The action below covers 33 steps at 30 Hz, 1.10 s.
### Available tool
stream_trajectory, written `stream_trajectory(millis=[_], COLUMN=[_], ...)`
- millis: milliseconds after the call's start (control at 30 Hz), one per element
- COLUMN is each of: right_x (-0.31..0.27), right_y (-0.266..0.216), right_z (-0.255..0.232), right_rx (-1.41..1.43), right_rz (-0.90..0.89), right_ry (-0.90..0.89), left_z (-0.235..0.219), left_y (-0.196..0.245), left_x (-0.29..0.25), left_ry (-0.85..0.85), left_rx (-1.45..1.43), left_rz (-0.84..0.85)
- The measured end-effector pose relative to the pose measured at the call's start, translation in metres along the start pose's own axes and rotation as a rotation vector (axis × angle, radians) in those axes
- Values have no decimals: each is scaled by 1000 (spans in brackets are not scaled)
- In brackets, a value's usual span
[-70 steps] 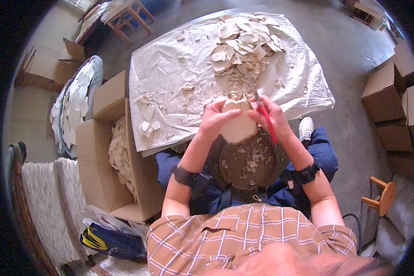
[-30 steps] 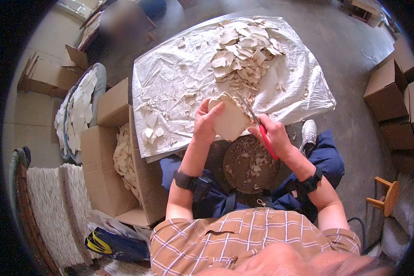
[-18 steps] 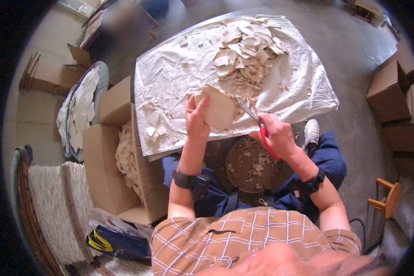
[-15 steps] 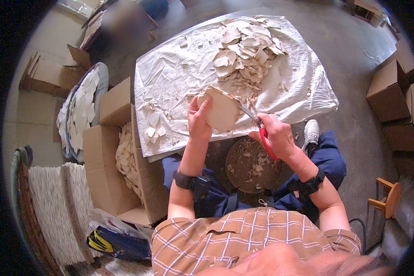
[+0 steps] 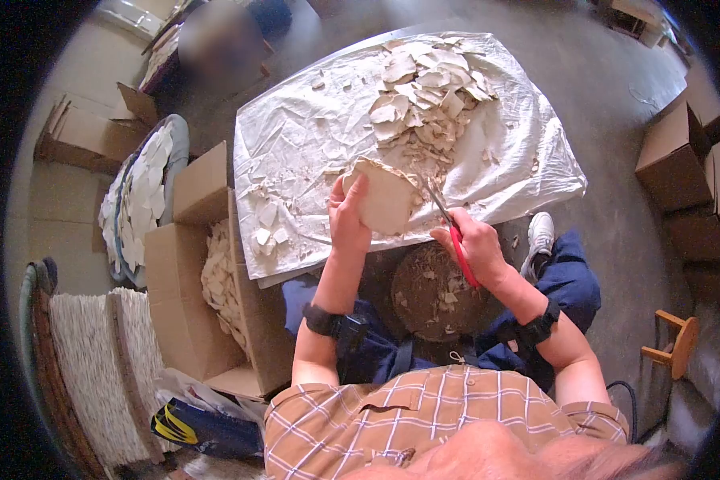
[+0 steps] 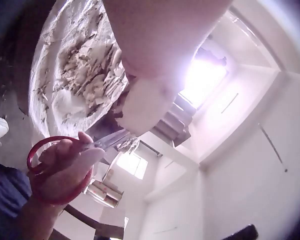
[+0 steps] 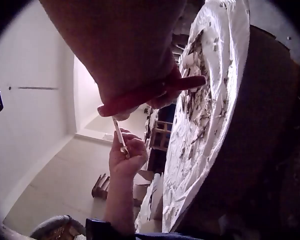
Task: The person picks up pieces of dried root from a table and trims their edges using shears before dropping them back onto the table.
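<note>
My left hand pinches a flat cream-coloured piece with a brown, ragged edge, the thumb lying across its face. My right hand grips a pair of scissors by red handles. Their metal blades point up and left, tips close to the piece's right edge. The left wrist view shows the fingers of the right hand through the red loops, with the blades near the lower edge of the piece. In the right wrist view the red handles partly hide the right hand.
A white sheet covers the table, bearing a heap of similar pieces and scattered scraps. Below the hands, a round stool-like surface carries trimmings. An open cardboard box with pale pieces stands left; stacked boxes and a wooden stool stand right.
The left hand has carried the piece leftward and turned it from between both hands. The scissors have swung round to its right edge; most recently their tips have drawn slightly right.
</note>
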State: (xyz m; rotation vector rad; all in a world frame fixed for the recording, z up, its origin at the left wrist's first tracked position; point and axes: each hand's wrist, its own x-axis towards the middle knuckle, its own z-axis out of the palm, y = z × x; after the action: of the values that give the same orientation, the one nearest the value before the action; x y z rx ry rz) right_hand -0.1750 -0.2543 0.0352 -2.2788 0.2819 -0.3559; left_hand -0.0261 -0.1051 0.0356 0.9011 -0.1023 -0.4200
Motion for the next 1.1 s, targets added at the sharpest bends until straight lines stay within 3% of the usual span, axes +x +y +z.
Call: stream_trajectory(millis=[200, 300, 467, 533, 767, 867, 1100], right_x=[1, -1, -1, -2, -5, -5, -6], right_y=[1, 1, -5, -4, -6, -4, -2], right_z=[1, 4, 1, 2, 5, 6, 13], right_rx=[-57, -97, -78, -68, -74, -54, 71], right_rz=[-137, -161, -113, -117, -144, -121, -118], right_ry=[115, 88, 53, 58, 35, 19, -23], left_z=[-1, -3, -19, -17, -18, -15, -5], left_y=[0, -3, -14, -12, -10, -11, -1], left_x=[0, 1, 9, 9, 10, 9, 5], left_ry=[47, 54, 0, 90, 117, 35, 140], left_rx=[-94, -107, -56, -69, -242, -246, -178], left_rz=[-74, -93, -122, -121, -120, -126, 3])
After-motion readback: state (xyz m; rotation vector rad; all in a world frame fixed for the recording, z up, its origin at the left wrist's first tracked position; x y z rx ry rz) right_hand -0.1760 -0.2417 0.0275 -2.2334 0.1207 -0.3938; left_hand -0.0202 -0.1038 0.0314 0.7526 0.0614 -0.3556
